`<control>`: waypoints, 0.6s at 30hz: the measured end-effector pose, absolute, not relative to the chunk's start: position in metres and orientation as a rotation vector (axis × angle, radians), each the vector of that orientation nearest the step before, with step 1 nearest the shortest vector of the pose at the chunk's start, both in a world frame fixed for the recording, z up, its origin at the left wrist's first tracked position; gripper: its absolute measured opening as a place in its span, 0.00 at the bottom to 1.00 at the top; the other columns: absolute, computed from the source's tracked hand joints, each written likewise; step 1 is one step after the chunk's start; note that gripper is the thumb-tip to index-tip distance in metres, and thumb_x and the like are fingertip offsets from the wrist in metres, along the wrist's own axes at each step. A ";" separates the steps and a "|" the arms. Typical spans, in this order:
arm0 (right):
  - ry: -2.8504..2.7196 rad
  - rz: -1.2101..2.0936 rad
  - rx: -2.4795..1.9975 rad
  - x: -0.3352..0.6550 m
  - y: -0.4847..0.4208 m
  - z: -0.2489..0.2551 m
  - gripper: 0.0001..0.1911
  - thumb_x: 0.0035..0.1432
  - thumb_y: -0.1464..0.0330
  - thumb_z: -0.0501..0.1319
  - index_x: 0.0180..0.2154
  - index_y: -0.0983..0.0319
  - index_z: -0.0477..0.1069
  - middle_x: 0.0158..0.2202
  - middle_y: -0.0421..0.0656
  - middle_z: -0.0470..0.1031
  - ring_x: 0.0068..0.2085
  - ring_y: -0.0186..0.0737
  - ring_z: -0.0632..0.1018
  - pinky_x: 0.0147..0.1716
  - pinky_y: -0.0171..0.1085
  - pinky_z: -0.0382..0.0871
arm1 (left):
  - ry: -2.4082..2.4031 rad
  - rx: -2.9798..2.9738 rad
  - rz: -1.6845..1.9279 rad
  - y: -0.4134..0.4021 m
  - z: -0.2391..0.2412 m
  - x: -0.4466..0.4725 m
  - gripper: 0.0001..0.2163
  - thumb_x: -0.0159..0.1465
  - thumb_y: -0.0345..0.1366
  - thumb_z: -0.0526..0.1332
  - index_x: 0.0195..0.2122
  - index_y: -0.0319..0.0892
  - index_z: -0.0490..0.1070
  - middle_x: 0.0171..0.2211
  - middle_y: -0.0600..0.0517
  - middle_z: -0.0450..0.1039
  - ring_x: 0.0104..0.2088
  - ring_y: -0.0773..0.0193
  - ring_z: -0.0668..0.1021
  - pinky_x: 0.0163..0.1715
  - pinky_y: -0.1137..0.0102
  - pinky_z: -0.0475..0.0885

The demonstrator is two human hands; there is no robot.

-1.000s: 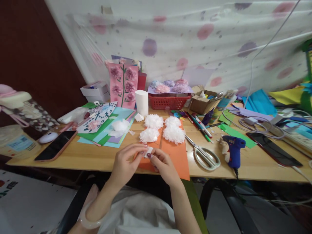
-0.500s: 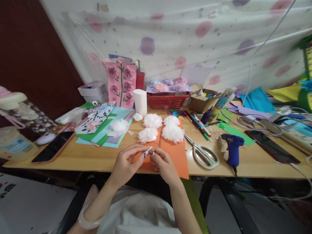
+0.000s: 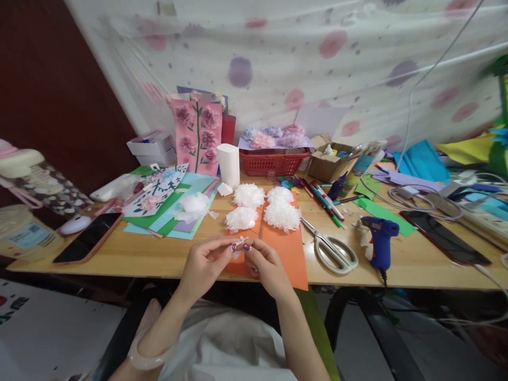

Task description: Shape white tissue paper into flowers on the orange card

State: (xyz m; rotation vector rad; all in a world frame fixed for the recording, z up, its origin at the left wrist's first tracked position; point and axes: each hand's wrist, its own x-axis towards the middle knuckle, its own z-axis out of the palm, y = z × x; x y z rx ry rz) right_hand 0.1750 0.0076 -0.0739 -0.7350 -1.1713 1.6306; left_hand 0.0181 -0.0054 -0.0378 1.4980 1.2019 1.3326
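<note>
Between the fingertips of both hands is a small piece of white tissue paper (image 3: 240,242), mostly covered by the fingers. My left hand (image 3: 208,263) pinches it from the left. From the other side my right hand (image 3: 266,264) pinches it too, the thumbs nearly meeting. Below them lies orange paper (image 3: 283,254) on the table. Several fluffy white tissue flowers sit just beyond the hands, among them a front left one (image 3: 241,218) and a front right one (image 3: 282,216). A loose heap of white tissue (image 3: 193,205) rests on coloured sheets to the left.
Scissors (image 3: 333,251) and a blue glue gun (image 3: 380,241) lie to the right, with markers (image 3: 323,201) behind. A white paper roll (image 3: 228,165) stands before a red basket (image 3: 273,163). Phones lie at the left (image 3: 89,238) and right (image 3: 444,236). A bottle (image 3: 43,180) stands far left.
The fingertips have shifted slightly around the tissue piece, and the left thumb has moved up a little. The piece shows at a different angle. Everything on the table stays in place.
</note>
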 end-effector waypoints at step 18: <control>-1.212 1.600 -0.784 0.175 0.007 -0.074 0.12 0.61 0.58 0.59 0.34 0.60 0.71 0.20 0.32 0.55 0.20 0.29 0.53 0.19 0.32 0.46 | 1.233 1.510 1.354 -0.007 -0.037 0.017 0.08 0.59 0.34 0.64 0.34 0.43 0.83 0.35 0.48 0.85 0.37 0.55 0.85 0.41 0.65 0.81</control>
